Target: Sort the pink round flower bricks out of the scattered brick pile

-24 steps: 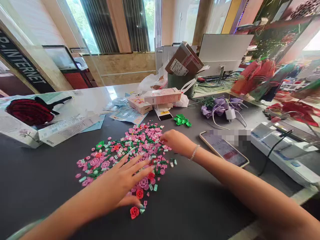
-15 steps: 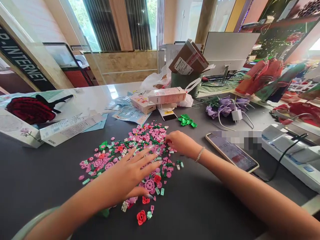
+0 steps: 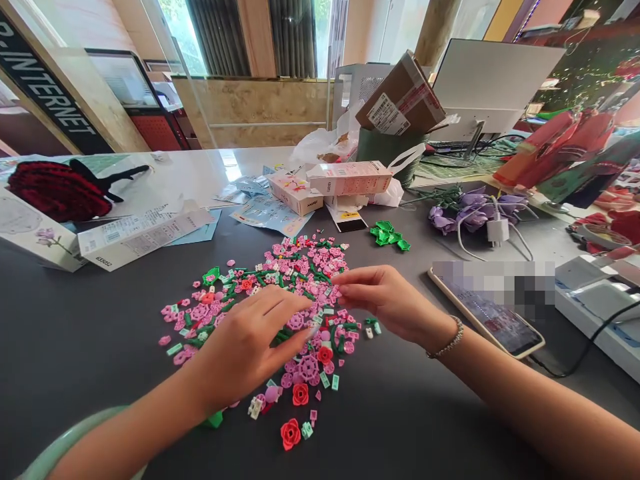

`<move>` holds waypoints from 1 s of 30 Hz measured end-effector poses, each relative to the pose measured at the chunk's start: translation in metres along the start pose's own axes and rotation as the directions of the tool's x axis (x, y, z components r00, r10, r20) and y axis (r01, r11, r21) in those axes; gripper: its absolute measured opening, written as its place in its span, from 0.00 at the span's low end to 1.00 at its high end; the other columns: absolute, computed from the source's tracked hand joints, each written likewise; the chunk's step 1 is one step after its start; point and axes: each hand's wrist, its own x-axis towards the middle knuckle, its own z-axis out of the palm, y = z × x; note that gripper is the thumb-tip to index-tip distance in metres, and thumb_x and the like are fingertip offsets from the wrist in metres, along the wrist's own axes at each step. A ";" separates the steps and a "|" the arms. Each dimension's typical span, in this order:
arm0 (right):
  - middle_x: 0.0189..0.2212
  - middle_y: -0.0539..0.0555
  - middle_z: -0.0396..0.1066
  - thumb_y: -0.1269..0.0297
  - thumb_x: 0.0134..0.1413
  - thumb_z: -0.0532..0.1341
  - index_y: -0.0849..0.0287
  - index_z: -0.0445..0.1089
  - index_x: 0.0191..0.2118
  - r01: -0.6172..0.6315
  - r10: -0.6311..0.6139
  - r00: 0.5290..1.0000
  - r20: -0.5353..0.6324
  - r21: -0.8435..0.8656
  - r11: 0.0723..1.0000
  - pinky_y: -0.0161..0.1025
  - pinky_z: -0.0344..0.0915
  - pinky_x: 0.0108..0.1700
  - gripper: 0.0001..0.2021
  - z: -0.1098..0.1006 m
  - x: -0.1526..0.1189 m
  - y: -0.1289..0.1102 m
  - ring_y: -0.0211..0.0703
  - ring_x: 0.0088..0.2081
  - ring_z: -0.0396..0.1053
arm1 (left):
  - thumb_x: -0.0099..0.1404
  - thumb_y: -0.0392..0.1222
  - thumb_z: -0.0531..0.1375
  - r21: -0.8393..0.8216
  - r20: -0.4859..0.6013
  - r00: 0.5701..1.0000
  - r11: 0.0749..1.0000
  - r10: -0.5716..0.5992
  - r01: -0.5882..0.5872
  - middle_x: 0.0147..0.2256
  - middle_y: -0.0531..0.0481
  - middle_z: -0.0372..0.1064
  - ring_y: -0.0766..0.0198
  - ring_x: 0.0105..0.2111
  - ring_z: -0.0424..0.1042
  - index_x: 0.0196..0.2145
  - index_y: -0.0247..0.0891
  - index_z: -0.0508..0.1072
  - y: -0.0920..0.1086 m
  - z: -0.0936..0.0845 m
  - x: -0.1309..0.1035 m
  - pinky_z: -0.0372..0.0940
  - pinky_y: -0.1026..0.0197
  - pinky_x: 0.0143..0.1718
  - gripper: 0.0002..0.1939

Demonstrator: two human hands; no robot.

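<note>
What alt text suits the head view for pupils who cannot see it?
A person's left hand is over scattered pink, green and red pieces on a dark table, the right hand at their edge. A phone lies to the right, boxes behind.

White charger [image 3: 498,231] beside purple flowers [image 3: 443,220], phone [image 3: 487,312] nearby, brown carton [image 3: 407,93] tilted atop green bin [image 3: 381,145].

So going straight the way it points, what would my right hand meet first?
Probably the pink pieces just ahead, though depth is unclear and your right hand might pass above them.
</note>
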 end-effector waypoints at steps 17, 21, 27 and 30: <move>0.29 0.49 0.71 0.65 0.42 0.73 0.60 0.73 0.30 -0.179 0.151 0.982 0.110 0.334 0.925 0.35 0.69 0.39 0.10 0.045 -0.025 0.013 0.34 0.32 0.70 | 0.66 0.36 0.59 -0.180 -0.140 0.985 0.981 -0.101 0.075 0.35 0.56 0.69 0.72 0.35 0.70 0.40 0.39 0.66 0.012 0.009 -0.003 0.64 0.70 0.40 0.05; 0.31 0.50 0.72 0.62 0.42 0.73 0.60 0.75 0.32 -0.186 0.164 0.982 0.097 0.304 0.934 0.35 0.68 0.40 0.11 0.044 -0.023 0.018 0.34 0.33 0.69 | 0.64 0.38 0.60 -0.252 -0.031 0.974 0.944 -0.226 0.211 0.30 0.59 0.67 0.72 0.30 0.69 0.39 0.41 0.64 0.010 0.012 -0.003 0.65 0.69 0.33 0.07; 0.29 0.50 0.72 0.62 0.37 0.74 0.60 0.76 0.29 -0.226 0.213 0.974 0.077 0.309 0.924 0.32 0.67 0.36 0.12 0.045 -0.023 0.021 0.33 0.31 0.69 | 0.65 0.40 0.57 -0.378 0.121 0.947 0.868 -0.297 0.321 0.27 0.60 0.64 0.72 0.25 0.67 0.39 0.41 0.62 0.007 0.012 -0.002 0.64 0.68 0.28 0.06; 0.27 0.50 0.72 0.63 0.39 0.73 0.61 0.75 0.28 -0.248 0.226 0.969 0.105 0.325 0.912 0.33 0.68 0.37 0.10 0.047 -0.024 0.022 0.34 0.30 0.70 | 0.66 0.39 0.56 -0.424 0.168 0.955 0.857 -0.245 0.294 0.27 0.59 0.63 0.72 0.25 0.66 0.39 0.41 0.62 0.004 0.009 -0.001 0.64 0.68 0.27 0.05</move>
